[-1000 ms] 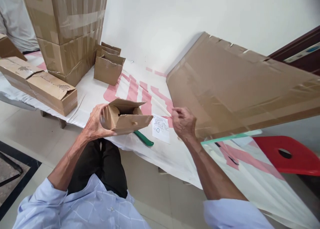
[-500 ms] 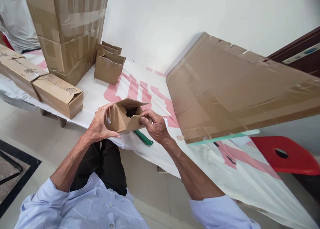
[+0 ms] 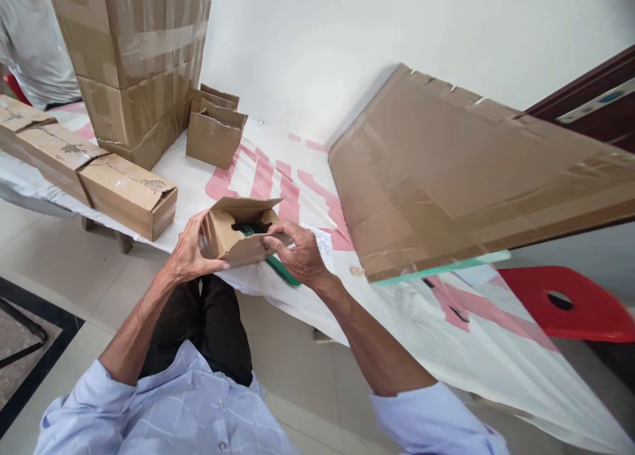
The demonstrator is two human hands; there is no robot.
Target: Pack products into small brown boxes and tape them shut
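A small cardboard box (image 3: 243, 248) is between my hands above the table's near edge, its top flap raised. Something dark green (image 3: 251, 229) shows through the opening, too little of it to name. My left hand (image 3: 191, 253) grips the box's left end, thumb along the near side. At the right end, my right hand (image 3: 296, 248) pinches the front flap between thumb and fingers. A long green object (image 3: 284, 270) lies partly hidden beneath the box and my right hand. A printed paper (image 3: 322, 241) lies just beyond my right wrist.
Long closed boxes (image 3: 131, 194) line the table's left edge, below a tall taped carton stack (image 3: 143, 65). Two small open boxes (image 3: 215, 137) stand behind. A large cardboard sheet (image 3: 446, 170) leans at right near a red stool (image 3: 570, 303). A person (image 3: 37, 45) is at far left.
The box has shifted slightly left and tilted, so its opening is wider and the green inside shows more. My right hand moved left with the flap. The printed paper has come into view.
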